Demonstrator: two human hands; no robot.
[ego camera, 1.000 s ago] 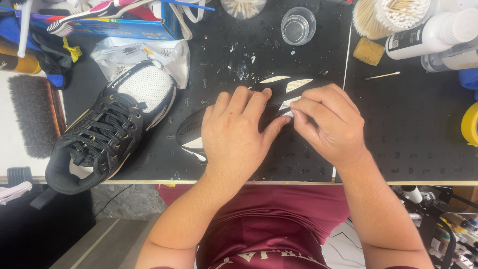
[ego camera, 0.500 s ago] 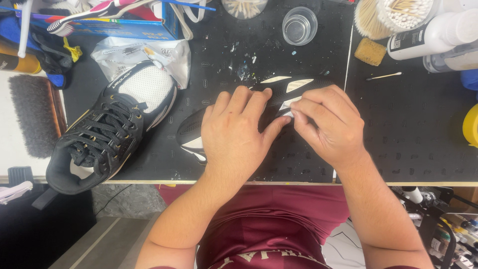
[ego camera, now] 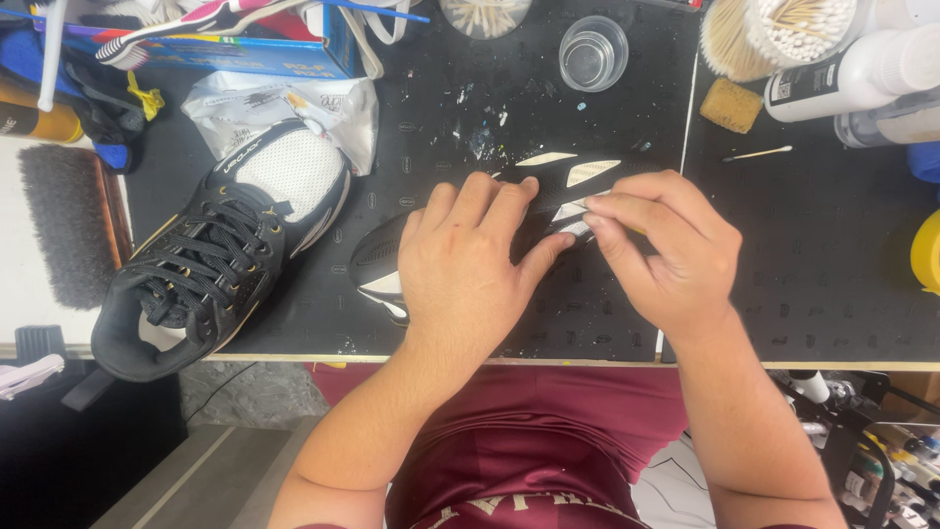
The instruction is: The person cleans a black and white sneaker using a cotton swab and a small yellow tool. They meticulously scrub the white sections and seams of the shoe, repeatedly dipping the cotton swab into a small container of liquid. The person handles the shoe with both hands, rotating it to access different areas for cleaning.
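A black shoe with cream stripes (ego camera: 573, 176) lies on its side on the black mat (ego camera: 783, 245). My left hand (ego camera: 470, 260) presses flat over its middle, pinning it down. My right hand (ego camera: 661, 250) is pinched on a small thin tool whose tip touches a cream stripe by the left thumb; the tool is mostly hidden by my fingers. A second black and white shoe (ego camera: 220, 245) stands upright on the left of the mat, laces up.
A dark brush (ego camera: 69, 220) lies at the far left. At the back stand a clear cup (ego camera: 592, 51), jars of cotton swabs (ego camera: 783, 29), a white bottle (ego camera: 847, 73), a tan sponge (ego camera: 731, 104) and a crumpled bag (ego camera: 294, 108). One swab (ego camera: 759, 153) lies loose.
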